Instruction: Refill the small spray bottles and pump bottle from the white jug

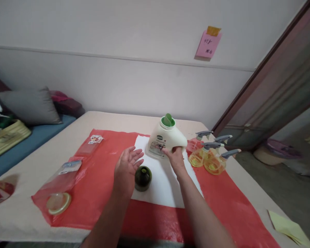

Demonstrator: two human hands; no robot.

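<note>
My right hand (176,157) grips the handle of a large white detergent jug (157,139), which has a green pouring spout (168,120) in its uncapped mouth. The jug stands slightly tilted over a white cloth (167,193); whether its base touches the cloth I cannot tell. Palm turned inward and fingers apart, my left hand (127,165) is empty, left of the jug. Just beside its fingers, a dark green dome-shaped cap (143,178) sits on the white cloth.
Several spray bottles (214,163) with yellow liquid stand right of the cloth. A red plastic sheet (100,193) lies underneath. On the left are clear packages (64,175) and a round lid (58,203). A wall (119,82) rises behind the table.
</note>
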